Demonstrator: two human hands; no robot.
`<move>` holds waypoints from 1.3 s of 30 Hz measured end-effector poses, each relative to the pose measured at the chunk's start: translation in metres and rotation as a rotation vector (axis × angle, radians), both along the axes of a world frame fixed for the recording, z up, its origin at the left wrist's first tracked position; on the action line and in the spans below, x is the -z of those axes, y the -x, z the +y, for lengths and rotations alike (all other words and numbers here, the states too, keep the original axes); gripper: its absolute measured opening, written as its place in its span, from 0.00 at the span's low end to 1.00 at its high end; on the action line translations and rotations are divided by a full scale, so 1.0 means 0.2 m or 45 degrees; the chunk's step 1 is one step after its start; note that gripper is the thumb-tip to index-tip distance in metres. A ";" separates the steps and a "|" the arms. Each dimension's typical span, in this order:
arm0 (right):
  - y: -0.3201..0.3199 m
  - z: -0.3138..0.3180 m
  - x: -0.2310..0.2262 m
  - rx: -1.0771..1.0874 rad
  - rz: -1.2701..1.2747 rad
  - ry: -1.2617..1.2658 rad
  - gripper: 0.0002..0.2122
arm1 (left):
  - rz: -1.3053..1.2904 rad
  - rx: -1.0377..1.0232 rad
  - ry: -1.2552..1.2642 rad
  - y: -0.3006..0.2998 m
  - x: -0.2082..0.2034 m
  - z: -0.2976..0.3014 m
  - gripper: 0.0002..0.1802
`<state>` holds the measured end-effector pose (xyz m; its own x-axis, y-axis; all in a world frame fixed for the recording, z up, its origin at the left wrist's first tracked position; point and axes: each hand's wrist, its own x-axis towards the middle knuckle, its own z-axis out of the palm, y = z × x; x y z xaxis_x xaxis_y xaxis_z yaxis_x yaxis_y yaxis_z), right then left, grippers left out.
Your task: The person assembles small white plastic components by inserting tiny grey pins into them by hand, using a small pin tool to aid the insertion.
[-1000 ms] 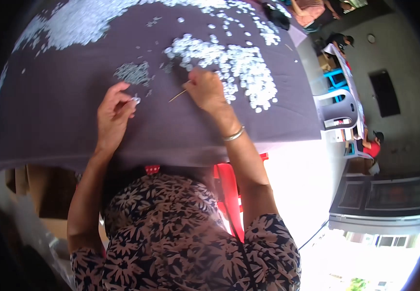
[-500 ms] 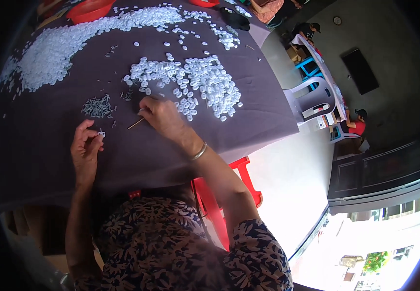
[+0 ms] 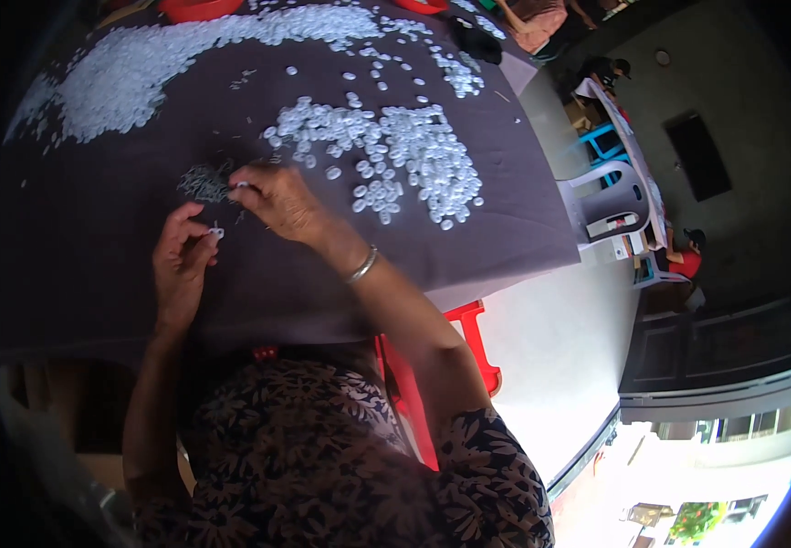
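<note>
My left hand (image 3: 182, 260) pinches a small white plastic piece (image 3: 217, 234) between thumb and fingertips, with a thin pin standing up from it. To its right, my right hand (image 3: 278, 199) is closed in a pinch on another small white piece (image 3: 243, 185), just beside a pile of small grey nails (image 3: 199, 185). Whether it also keeps hold of the thin stick is hidden. Beyond my right hand lie loose white oval pieces (image 3: 432, 160) in a broad cluster. A much larger heap of similar white pieces (image 3: 117, 87) stretches along the far left.
A dark cloth covers the table (image 3: 94, 274). Red bowls (image 3: 199, 9) and a black item (image 3: 476, 41) are at the far side. A red stool (image 3: 473, 342) stands by the near right corner, a pale chair (image 3: 610, 196) beyond. Other people sit further off.
My right hand has moved left to the nail pile, and a white piece now shows in its fingertips. The thin stick has dropped from view. My left hand keeps its white piece.
</note>
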<state>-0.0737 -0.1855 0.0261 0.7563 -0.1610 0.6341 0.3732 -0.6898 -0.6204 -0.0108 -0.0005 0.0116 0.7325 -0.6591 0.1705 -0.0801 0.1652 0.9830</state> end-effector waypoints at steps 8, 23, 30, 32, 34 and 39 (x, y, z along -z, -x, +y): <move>-0.02 -0.05 -0.02 -0.107 0.624 -0.345 0.11 | 0.098 0.099 0.135 0.01 0.04 -0.08 0.18; -0.06 0.04 -0.09 -0.319 0.611 -0.532 0.09 | 0.000 -0.016 0.069 -0.01 0.03 -0.03 0.18; -0.03 0.05 -0.04 -0.298 0.547 -0.597 0.06 | -0.005 -0.051 0.100 -0.01 0.03 -0.03 0.18; -0.02 0.05 -0.04 -0.296 0.525 -0.633 0.06 | -0.015 -0.035 0.067 -0.01 0.02 -0.04 0.18; -0.02 0.05 -0.03 -0.268 0.465 -0.567 0.06 | -0.025 -0.038 0.063 -0.01 0.03 -0.04 0.18; -0.02 0.07 -0.05 -0.226 0.447 -0.525 0.06 | -0.026 -0.040 0.046 -0.01 0.02 -0.03 0.19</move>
